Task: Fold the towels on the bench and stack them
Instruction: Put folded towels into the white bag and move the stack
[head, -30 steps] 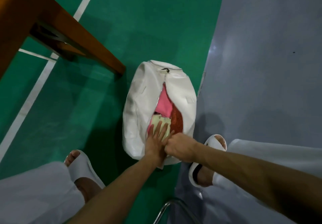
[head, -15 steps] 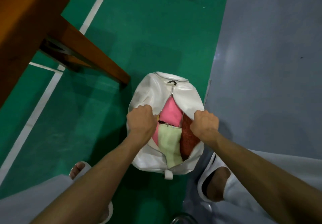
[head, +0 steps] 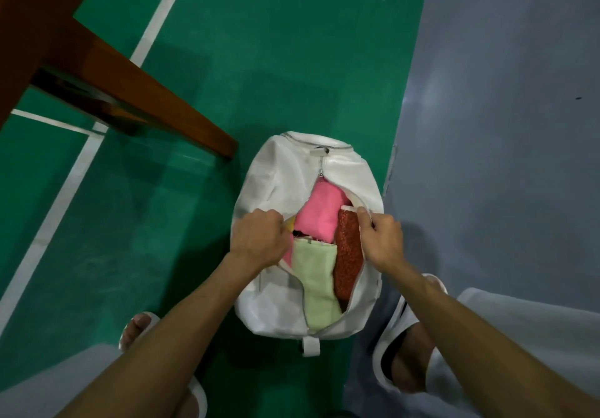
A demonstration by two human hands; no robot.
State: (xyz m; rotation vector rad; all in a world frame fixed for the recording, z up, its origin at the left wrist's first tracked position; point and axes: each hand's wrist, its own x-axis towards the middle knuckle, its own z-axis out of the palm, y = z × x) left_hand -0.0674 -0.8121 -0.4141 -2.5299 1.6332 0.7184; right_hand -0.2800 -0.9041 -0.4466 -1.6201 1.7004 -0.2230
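A white zip bag (head: 279, 174) stands on the floor between my feet, its zipper pulled open. Inside lie a pink towel (head: 319, 214), a pale green towel (head: 316, 274) and a rust-red towel (head: 349, 255); a bit of yellow cloth shows by my left knuckles. My left hand (head: 258, 242) grips the left edge of the opening. My right hand (head: 381, 239) grips the right edge by the zipper. Both hold the opening spread apart.
A brown wooden bench (head: 107, 76) crosses the upper left, one leg ending close to the bag's top left. The floor is green (head: 259, 60) with white lines, and grey (head: 503, 125) on the right. My feet in white slippers flank the bag.
A second ago my hands were together at the bag's near end. They moved apart to the two edges and pulled the opening wider, showing more of the towels.
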